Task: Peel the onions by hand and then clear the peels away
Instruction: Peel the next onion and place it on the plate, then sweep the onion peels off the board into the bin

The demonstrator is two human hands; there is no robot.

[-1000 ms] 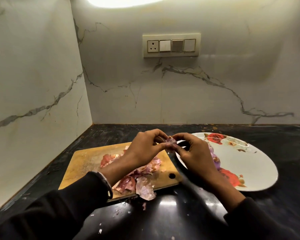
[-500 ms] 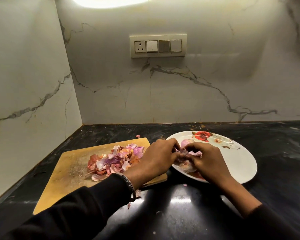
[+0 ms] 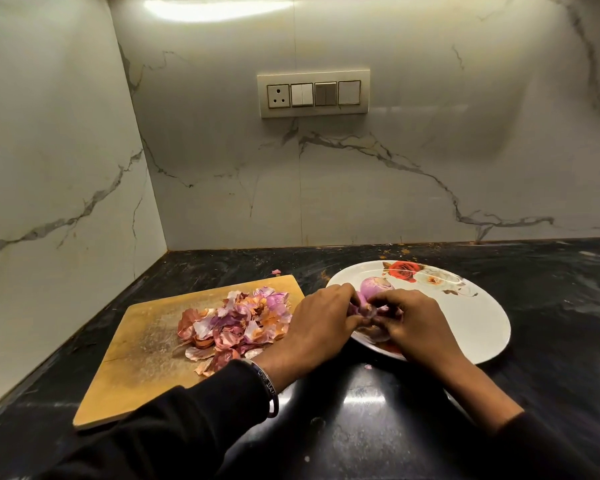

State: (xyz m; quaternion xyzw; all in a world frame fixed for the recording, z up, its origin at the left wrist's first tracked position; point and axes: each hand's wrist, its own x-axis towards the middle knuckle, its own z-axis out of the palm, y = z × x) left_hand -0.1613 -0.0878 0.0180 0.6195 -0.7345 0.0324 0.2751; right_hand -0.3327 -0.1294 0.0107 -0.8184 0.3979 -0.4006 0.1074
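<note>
We have both hands down over the near left edge of the white rose-patterned plate (image 3: pixel 465 327), which sits on the black bench (image 3: pixel 361 410) just right of the wooden cutting board (image 3: pixel 146 341). Our left hand (image 3: pixel 321 320) has its fingers curled inward, their tips pinching at a purplish onion (image 3: pixel 362 311) held between the two hands; the grip is closed on it, with the knuckles bent and no gap showing. Our right hand (image 3: pixel 416 327) meets it from the other side, fingers and thumb curled around the same onion, so that most of it is hidden and we cannot tell how much skin is on it. A second, peeled onion (image 3: pixel 376 285) lies on the plate just beyond our fingertips, pale purple and smooth; whether the fingers touch it we cannot tell. A pale rounded piece shows under our right hand on the plate, too hidden to name.

The onion peels (image 3: pixel 236 322) are heaped on the right half of the cutting board, pink, purple and orange-brown, reaching the board's near edge beside our left wrist, which wears a dark bracelet (image 3: pixel 269 386). Single flakes lie on the bench past the board's far corner and just in front of the plate. A switch panel (image 3: pixel 314 93) is set in the marble wall behind.
</note>
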